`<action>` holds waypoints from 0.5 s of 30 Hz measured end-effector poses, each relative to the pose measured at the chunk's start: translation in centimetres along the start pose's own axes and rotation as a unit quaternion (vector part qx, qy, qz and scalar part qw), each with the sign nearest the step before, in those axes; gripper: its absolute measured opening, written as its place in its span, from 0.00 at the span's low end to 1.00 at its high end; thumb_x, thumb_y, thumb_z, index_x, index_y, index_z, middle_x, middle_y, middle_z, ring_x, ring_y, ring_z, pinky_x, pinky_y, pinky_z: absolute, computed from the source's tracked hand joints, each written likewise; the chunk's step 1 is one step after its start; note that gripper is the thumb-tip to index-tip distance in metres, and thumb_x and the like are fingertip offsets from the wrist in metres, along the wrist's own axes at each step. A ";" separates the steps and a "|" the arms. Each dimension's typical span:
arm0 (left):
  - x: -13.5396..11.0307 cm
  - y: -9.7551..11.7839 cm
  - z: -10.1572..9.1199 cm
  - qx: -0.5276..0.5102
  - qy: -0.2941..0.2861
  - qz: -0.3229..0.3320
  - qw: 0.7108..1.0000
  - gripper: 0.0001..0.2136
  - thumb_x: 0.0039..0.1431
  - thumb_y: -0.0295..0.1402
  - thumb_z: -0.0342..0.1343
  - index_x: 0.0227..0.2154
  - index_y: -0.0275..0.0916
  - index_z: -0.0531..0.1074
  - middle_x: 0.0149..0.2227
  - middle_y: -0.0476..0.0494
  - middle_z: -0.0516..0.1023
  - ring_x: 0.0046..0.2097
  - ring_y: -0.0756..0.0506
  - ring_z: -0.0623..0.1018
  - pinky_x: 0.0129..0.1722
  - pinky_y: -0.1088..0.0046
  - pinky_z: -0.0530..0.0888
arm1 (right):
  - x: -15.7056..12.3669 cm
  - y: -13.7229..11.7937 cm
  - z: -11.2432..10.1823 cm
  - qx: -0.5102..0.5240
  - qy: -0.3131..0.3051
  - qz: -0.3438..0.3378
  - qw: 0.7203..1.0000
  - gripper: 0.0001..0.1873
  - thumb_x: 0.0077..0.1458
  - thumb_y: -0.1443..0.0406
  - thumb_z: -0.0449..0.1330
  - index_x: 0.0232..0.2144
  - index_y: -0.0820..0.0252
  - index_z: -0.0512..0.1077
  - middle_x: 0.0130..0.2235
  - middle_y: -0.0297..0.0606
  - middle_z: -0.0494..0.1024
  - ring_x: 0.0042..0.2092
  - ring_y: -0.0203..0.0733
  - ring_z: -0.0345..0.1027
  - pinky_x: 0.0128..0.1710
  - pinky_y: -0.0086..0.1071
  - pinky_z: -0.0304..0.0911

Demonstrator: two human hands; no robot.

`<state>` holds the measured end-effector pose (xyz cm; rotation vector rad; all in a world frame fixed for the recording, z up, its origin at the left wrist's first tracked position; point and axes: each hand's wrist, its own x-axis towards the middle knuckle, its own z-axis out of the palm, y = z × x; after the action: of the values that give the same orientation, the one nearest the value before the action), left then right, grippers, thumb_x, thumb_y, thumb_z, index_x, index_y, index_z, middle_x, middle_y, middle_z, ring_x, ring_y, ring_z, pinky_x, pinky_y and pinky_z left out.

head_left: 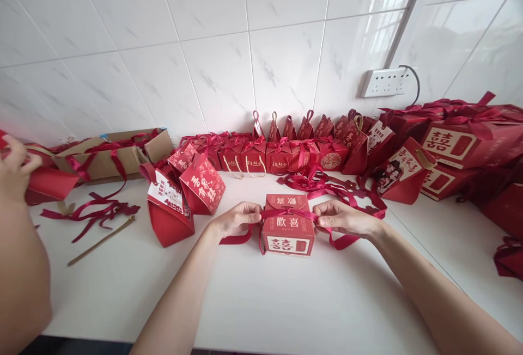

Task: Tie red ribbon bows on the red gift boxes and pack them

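In front of me on the white table stands a red gift box (288,230) with white characters on its lid and a cream label on its front. A dark red ribbon (288,213) runs across the top, crossed or knotted near the middle. My left hand (241,218) pinches one side of the ribbon at the box's left edge. On the right edge, my right hand (343,218) pinches the other side. Loose ribbon tails hang below both hands and rest on the table. A twisted red cord handle (261,238) shows at the box's left side.
Rows of small red boxes (253,156) line the tiled wall. Larger boxes (461,148) are stacked at right. Pointed boxes (169,208) stand left, near loose ribbons (98,210). A cardboard carton (110,159) holds ribbons. Another person's hand (16,164) is at far left.
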<state>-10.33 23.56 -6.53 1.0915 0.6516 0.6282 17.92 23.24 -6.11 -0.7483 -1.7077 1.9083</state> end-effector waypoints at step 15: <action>0.3 -1.1 0.2 0.014 0.014 -0.008 1.000 0.23 0.32 0.42 0.71 0.15 0.34 0.61 0.19 0.51 0.67 0.24 0.53 0.67 0.26 0.75 0.60 | 0.6 0.8 0.9 -0.017 -0.044 -0.003 0.999 0.24 0.44 0.47 0.64 0.27 0.64 0.75 0.26 0.39 0.75 0.33 0.43 0.71 0.42 0.39 0.65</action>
<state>-9.86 23.29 -7.53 1.1039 0.6935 0.6232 16.88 22.89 -6.89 -0.6794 -1.7984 1.9378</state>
